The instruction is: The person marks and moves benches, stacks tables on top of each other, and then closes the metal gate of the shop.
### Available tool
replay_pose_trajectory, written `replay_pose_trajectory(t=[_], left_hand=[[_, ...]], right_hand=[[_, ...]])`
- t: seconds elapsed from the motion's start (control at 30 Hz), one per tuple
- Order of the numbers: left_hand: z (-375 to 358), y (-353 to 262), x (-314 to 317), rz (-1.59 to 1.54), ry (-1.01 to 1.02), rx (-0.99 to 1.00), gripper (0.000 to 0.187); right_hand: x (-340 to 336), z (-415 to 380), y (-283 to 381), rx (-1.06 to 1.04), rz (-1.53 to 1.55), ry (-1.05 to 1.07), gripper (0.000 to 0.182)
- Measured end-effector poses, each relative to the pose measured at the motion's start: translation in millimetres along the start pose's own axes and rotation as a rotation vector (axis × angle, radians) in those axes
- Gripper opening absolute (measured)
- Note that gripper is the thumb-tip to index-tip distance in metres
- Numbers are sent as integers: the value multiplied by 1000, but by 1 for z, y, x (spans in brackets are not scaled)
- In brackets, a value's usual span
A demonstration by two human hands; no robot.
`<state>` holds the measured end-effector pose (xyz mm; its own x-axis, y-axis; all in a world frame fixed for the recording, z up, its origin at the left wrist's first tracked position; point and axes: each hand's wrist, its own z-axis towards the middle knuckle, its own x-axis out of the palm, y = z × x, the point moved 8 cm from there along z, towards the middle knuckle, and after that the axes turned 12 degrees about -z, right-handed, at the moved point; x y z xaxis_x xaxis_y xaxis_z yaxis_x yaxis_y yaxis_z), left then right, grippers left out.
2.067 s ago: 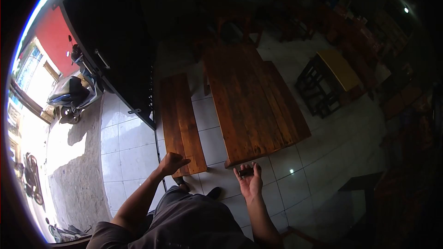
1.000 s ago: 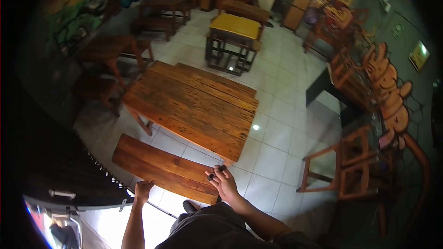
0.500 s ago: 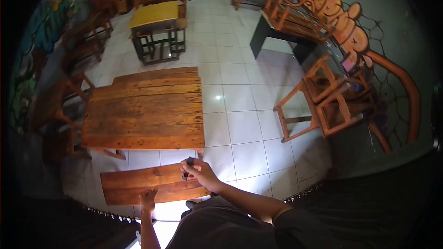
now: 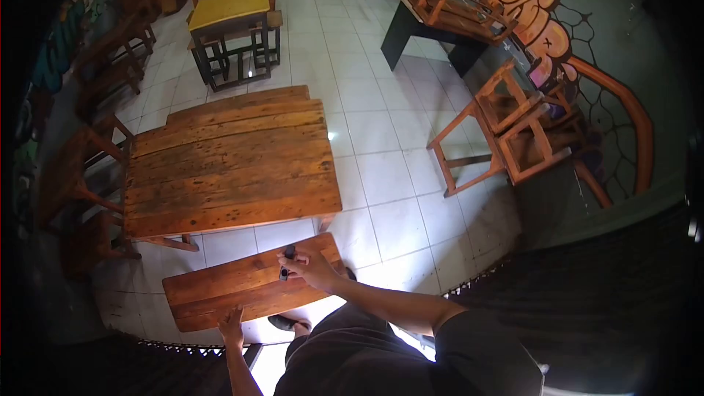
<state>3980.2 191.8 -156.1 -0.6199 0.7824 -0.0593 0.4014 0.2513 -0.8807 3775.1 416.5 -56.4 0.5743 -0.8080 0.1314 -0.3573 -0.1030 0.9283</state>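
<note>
My right hand (image 4: 312, 270) grips a small black handheld device (image 4: 284, 273) between thumb and fingers, above the wooden bench (image 4: 213, 282). A round spot shows near the device's lower end. Near the bench's front edge, my left hand (image 4: 232, 325) points forward with its fingers stretched out and holds nothing. Just beyond the bench stands a wooden plank table (image 4: 231, 161). One of my feet, in a dark sandal (image 4: 287, 323), shows below the bench.
Wooden chairs (image 4: 84, 169) line the left side. Farther back is a yellow-topped table (image 4: 231, 7) with stools. On the right are stacked wooden chairs (image 4: 513, 132) and a black-sided desk (image 4: 433, 33) bearing upturned furniture. White floor tiles (image 4: 385, 172) run between them.
The view has shifted, and the table and bench appear turned slightly. My right hand with the device is a little farther left over the bench. My left fingers are more extended.
</note>
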Motion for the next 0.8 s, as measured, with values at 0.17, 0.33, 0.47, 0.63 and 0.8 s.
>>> replay_pose_trajectory(t=[0.17,0.33,0.47,0.63,0.8], left_hand=[[50,32,-95,-36,-46,14,37],[71,2,-150,-112,-203,-104,33],[86,-5,-156,-177,-214,-84,35],[123,91,-164,-207,-118,-53,30],[93,100,-182,349,-243,-244,40]], right_hand=[[81,5,-34,54,38,-66,28],[140,-6,-46,104,58,-18,31],[138,7,-60,127,81,-86,30],[118,28,-93,170,7,-112,27],[143,55,-93,144,55,-106,24]])
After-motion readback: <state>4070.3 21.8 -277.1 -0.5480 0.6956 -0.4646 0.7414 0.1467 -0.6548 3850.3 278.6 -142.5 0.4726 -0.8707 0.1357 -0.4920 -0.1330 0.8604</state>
